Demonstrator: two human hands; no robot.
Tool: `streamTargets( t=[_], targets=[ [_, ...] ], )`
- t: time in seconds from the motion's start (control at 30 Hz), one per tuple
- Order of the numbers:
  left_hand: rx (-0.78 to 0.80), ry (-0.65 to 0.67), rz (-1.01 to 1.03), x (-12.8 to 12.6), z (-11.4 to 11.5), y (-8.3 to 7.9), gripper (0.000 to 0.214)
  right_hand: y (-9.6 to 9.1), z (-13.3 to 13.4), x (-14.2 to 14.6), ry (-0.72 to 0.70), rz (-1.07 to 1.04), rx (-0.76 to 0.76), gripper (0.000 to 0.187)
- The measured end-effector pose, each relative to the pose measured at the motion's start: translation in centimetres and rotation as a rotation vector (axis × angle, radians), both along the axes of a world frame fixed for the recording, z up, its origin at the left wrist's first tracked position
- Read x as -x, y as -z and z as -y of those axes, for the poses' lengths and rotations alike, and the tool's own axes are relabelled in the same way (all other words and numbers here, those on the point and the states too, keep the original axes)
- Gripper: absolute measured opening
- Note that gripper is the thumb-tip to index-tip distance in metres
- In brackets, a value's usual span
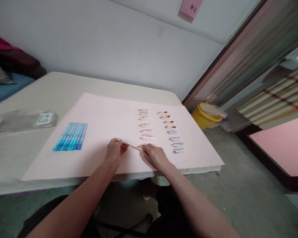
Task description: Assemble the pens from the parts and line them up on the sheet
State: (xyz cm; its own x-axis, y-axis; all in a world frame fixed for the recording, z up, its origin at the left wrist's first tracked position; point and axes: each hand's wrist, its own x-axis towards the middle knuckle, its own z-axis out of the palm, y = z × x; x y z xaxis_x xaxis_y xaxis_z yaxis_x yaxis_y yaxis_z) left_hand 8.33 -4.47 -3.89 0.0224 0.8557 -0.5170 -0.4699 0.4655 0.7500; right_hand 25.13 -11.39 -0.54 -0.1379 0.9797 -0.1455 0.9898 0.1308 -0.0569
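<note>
Near the front edge of the pink sheet, a slim white pen [131,144] is held between my two hands. My left hand [114,152] pinches its left end, with fingers closed. At its right end my right hand [153,154] is closed, its fingertips hiding that part of the pen. Just beyond and beside my right hand lie two columns of short pen pieces with dark pointed tips, a pinkish column [146,125] and a column with brown and grey pieces [169,122]. Several blue pens [72,136] lie side by side to the left.
The pink sheet [99,109] covers much of the pale table [64,81]. A clear plastic bag [17,119] with a white label lies at the left. Behind stands a white wall [109,43] with a pink note [190,8]. A yellow bin [204,117] is on the floor at the right.
</note>
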Motion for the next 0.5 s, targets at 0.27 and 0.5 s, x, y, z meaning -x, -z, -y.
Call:
streamTargets(
  t=[0.27, 0.5],
  targets=[
    [-0.024, 0.116, -0.008, -0.6, 0.8, 0.3, 0.012, 0.6, 0.0, 0.4, -0.029, -0.025, -0.079, 0.028],
    [-0.032, 0.165, -0.048, -0.7, 1.2, 0.4, 0.018, 1.1, 0.0, 0.5, 0.02, -0.087, -0.137, 0.027]
  ],
)
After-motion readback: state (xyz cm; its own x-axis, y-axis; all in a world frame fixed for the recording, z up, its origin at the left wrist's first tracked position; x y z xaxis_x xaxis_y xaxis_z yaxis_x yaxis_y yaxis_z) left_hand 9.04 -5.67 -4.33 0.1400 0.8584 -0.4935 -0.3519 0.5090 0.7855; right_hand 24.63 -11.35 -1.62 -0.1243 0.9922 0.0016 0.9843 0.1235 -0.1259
